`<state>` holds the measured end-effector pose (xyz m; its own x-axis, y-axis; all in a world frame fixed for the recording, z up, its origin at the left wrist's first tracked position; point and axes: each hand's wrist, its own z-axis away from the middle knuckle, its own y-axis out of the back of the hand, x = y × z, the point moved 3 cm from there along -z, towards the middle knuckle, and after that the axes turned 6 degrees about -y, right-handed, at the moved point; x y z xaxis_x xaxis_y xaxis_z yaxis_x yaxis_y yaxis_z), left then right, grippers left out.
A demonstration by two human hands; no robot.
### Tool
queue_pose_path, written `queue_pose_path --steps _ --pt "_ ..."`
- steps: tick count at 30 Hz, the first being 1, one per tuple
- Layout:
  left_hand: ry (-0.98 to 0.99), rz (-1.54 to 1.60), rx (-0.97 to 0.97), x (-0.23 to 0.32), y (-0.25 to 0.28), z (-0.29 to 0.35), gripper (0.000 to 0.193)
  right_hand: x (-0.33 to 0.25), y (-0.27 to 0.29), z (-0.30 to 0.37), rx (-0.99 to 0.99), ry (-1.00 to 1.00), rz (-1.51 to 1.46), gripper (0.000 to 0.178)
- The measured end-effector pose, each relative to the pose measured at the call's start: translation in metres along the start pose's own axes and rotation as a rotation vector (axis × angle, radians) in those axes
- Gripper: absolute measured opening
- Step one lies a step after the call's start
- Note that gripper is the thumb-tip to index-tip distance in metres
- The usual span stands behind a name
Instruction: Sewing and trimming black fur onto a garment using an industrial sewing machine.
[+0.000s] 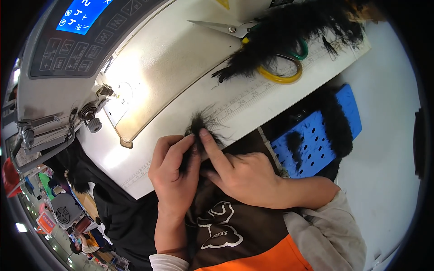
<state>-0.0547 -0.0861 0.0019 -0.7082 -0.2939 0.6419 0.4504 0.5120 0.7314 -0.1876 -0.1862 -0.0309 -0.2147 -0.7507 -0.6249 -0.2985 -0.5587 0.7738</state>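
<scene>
A small tuft of long-haired black fur (197, 123) is between my two hands at the front edge of the white, ruler-marked table. My left hand (174, 169) is closed, pinching the fur between thumb and fingertips. From the other side, my right hand (246, 174) presses it with a stretched index finger, the thumb lower down; its other fingers are curled. My palms hide the lower part of the fur. Further back and right lie scissors (214, 27) with yellow and green handles, partly covered by a long strip of black fur (294, 27).
On the left stands a sewing machine (68, 49) with a lit blue screen; its lamp brightens the needle area. Right of my lap, a blue perforated plastic surface (352, 108) carries black fur pieces (337, 126). Black cloth (122, 212) hangs at lower left. Another person (83, 246) is in the background.
</scene>
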Motion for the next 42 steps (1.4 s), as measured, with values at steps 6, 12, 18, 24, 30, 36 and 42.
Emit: queue_pose_path --steps 6,12,18,24,30,36,42 --pt "-0.037 0.002 -0.016 0.002 -0.006 -0.006 0.026 0.004 0.002 0.004 0.023 -0.017 0.026 0.080" --pt "-0.029 0.008 -0.013 0.003 -0.007 -0.006 0.026 0.002 0.001 0.005 0.033 -0.028 0.051 0.079" --pt "-0.021 0.034 -0.017 0.006 -0.007 -0.010 0.024 0.005 0.003 0.002 0.052 -0.002 0.014 0.080" --pt "-0.012 0.060 -0.011 -0.001 -0.002 -0.010 0.020 0.003 0.009 -0.006 -0.043 -0.033 0.126 0.089" --pt "0.064 0.146 -0.072 -0.008 0.010 -0.009 0.024 -0.005 0.013 -0.013 -0.116 -0.007 0.357 0.086" --pt "0.118 0.281 -0.136 -0.039 0.058 0.032 0.025 -0.012 0.017 -0.014 -0.066 0.059 0.511 0.082" --pt "0.268 0.290 -0.054 -0.099 0.136 0.101 0.018 -0.011 0.019 -0.013 -0.069 0.016 0.509 0.078"
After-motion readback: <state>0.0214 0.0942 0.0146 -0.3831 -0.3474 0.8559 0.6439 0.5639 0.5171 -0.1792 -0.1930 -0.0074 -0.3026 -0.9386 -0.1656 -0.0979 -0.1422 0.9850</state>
